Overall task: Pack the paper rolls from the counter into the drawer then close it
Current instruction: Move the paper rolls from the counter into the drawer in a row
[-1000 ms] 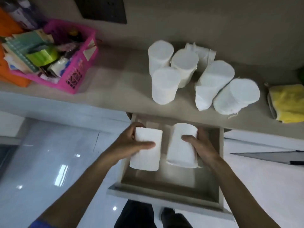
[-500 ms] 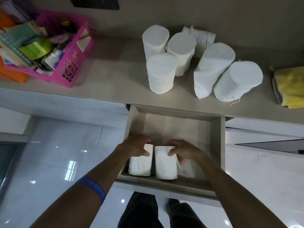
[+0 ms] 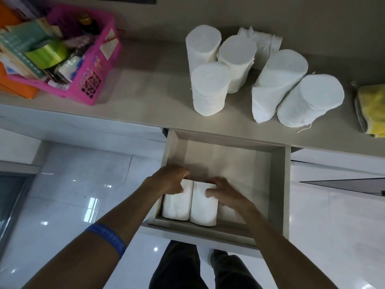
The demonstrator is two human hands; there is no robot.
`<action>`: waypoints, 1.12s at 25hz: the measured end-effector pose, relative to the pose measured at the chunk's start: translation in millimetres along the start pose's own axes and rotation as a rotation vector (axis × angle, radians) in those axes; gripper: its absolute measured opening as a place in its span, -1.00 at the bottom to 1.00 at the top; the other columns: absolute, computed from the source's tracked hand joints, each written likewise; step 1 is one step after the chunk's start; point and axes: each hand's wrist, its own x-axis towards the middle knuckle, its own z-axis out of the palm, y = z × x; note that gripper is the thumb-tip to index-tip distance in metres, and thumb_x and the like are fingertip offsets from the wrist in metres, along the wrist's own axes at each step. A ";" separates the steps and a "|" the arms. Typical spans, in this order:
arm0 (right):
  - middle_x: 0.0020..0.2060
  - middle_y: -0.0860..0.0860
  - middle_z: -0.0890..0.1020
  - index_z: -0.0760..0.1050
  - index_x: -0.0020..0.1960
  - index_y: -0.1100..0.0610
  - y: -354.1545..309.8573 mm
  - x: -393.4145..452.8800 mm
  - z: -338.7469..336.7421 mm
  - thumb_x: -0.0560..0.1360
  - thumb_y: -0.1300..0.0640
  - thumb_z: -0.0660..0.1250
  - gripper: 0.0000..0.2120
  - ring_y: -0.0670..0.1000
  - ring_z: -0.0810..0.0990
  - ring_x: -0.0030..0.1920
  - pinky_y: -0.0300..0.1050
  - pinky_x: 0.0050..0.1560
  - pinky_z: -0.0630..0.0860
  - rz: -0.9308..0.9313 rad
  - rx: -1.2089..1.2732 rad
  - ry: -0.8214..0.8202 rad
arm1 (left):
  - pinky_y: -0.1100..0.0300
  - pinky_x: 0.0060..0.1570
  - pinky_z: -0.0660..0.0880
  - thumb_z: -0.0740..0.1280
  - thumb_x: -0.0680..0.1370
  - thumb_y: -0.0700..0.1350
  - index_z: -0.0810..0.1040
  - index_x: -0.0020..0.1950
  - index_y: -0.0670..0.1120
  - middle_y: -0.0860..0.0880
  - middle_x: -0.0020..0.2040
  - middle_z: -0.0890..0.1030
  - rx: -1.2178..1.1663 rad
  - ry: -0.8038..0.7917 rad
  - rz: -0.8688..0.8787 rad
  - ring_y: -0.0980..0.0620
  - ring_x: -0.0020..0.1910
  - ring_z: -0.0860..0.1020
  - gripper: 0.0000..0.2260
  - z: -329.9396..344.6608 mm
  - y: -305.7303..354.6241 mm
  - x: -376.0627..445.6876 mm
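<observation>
A pale beige counter (image 3: 145,97) runs across the upper part of the view against a wall of the same tone, with a glossy white tiled floor (image 3: 79,184) below that reflects ceiling lights. The drawer (image 3: 279,184) is pulled open beneath the counter edge, its beige bottom mostly bare toward the back. Two paper rolls lie side by side at its front left corner, touching each other: the left roll (image 3: 177,207) and the right roll (image 3: 205,205). The left hand (image 3: 170,180) curls its fingers over the far end of the left roll, and the right hand (image 3: 223,192) grips the right roll's far end, thumb on top. Six more rolls (image 3: 210,88) stand clustered on the counter behind the drawer. A pink basket (image 3: 95,76) full of odds and ends sits at the counter's left, and a yellow cloth (image 3: 373,109) lies at its right edge.
</observation>
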 end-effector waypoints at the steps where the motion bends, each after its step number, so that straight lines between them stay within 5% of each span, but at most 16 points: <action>1: -0.04 -0.05 0.58 0.57 0.10 -0.02 -4.8 0.2 2.6 0.19 -0.16 0.46 -0.49 -0.02 0.59 -0.08 -0.16 -0.20 0.45 -0.035 -0.121 0.038 | 0.07 0.02 0.57 0.45 0.47 -0.15 0.54 0.17 -0.06 -0.02 0.07 0.62 0.005 -0.002 0.000 -0.04 0.00 0.58 -0.72 0.0 1.5 0.3; 6: 0.10 -0.03 0.67 0.59 0.06 -0.12 3.9 -3.3 2.1 0.27 0.03 0.59 -0.61 -0.01 0.64 0.09 0.12 0.22 0.58 -0.010 0.164 -0.046 | 0.14 -0.02 0.56 0.45 0.47 -0.16 0.56 0.18 -0.05 -0.02 0.06 0.65 0.031 0.008 -0.016 -0.02 -0.02 0.61 -0.71 1.3 -2.8 3.5; 9: 0.23 0.02 0.51 0.58 0.26 -0.03 -4.2 -2.7 -6.1 0.36 -0.09 0.51 -0.51 0.04 0.52 0.23 0.04 0.30 0.48 -0.087 -0.161 -0.031 | 0.11 0.07 0.57 0.44 0.49 -0.14 0.56 0.26 -0.07 -0.05 0.15 0.65 0.046 -0.005 -0.024 -0.06 0.08 0.62 -0.66 3.2 2.2 0.6; 12: 0.27 0.07 0.50 0.45 0.38 0.05 -20.0 -12.4 -12.3 0.45 -0.16 0.41 -0.43 0.10 0.51 0.26 -0.06 0.21 0.45 -0.106 -0.477 -0.020 | 0.12 -0.03 0.57 0.41 0.52 -0.07 0.60 0.14 -0.09 -0.06 0.06 0.67 0.030 0.078 -0.043 -0.06 0.01 0.64 -0.78 -9.3 18.8 -4.0; 14: 0.20 0.07 0.60 0.49 0.31 0.07 -45.9 -29.2 -25.3 0.50 -0.08 0.37 -0.57 0.13 0.59 0.17 -0.07 0.10 0.48 -0.240 -0.529 0.225 | 0.11 -0.09 0.55 0.40 0.51 -0.02 0.57 0.12 -0.05 -0.04 0.01 0.67 -0.168 0.441 -0.106 -0.06 -0.03 0.63 -0.78 -37.2 30.3 -5.8; 16: 0.03 0.09 0.68 0.58 0.13 0.13 -77.4 -49.4 -58.2 0.49 0.08 0.36 -0.75 0.19 0.67 -0.03 -0.02 -0.06 0.57 -0.525 -0.357 0.718 | 0.02 -0.02 0.54 0.48 0.41 -0.04 0.49 0.23 -0.06 -0.08 0.12 0.61 -0.379 0.864 -0.094 -0.12 0.05 0.57 -0.58 -79.5 43.3 0.3; 19: 0.18 0.20 0.60 0.51 0.23 0.18 -126.8 -71.0 -144.5 0.38 0.13 0.34 -0.58 0.26 0.55 0.11 0.13 0.12 0.52 -0.781 -0.477 1.255 | -0.09 0.04 0.49 0.58 0.26 -0.04 0.37 0.32 -0.10 -0.14 0.29 0.46 -0.373 1.081 0.029 -0.22 0.21 0.43 -0.30 -142.3 65.6 18.4; 20: 0.33 0.22 0.50 0.43 0.35 0.15 -139.5 -74.3 -173.4 0.36 0.10 0.40 -0.43 0.29 0.46 0.26 0.19 0.28 0.42 -0.707 -0.654 1.266 | -0.11 0.07 0.48 0.59 0.24 -0.03 0.34 0.36 -0.08 -0.13 0.33 0.43 -0.374 1.065 0.034 -0.23 0.24 0.41 -0.24 -157.0 72.1 25.3; 23: 0.57 0.19 0.13 0.04 0.60 -0.02 -158.3 -69.2 -231.9 0.33 0.01 0.55 0.00 0.31 0.21 0.49 0.24 0.51 0.12 -0.322 -1.037 0.894 | -0.18 0.17 0.46 0.58 0.28 -0.02 0.27 0.45 -0.04 -0.12 0.42 0.35 -0.329 0.985 0.068 -0.24 0.31 0.38 -0.18 -172.7 73.1 45.9; 25: 0.53 0.14 0.16 -0.02 0.59 -0.10 -161.3 -58.9 -247.5 0.31 0.05 0.57 0.05 0.28 0.32 0.38 0.17 0.45 0.23 -0.254 -1.125 0.768 | -0.17 0.18 0.47 0.58 0.29 -0.03 0.32 0.40 -0.06 -0.12 0.40 0.36 -0.344 0.960 0.108 -0.22 0.29 0.39 -0.24 -175.3 68.7 55.2; 28: 0.38 0.15 0.33 0.16 0.51 -0.01 -170.5 -53.4 -256.1 0.22 -0.03 0.60 -0.01 0.23 0.33 0.32 0.11 0.35 0.27 -0.327 -1.226 0.811 | 0.01 0.14 0.47 0.60 0.25 -0.02 0.37 0.30 -0.05 -0.08 0.32 0.42 -0.429 0.951 0.105 -0.15 0.23 0.44 -0.30 -180.6 67.0 56.1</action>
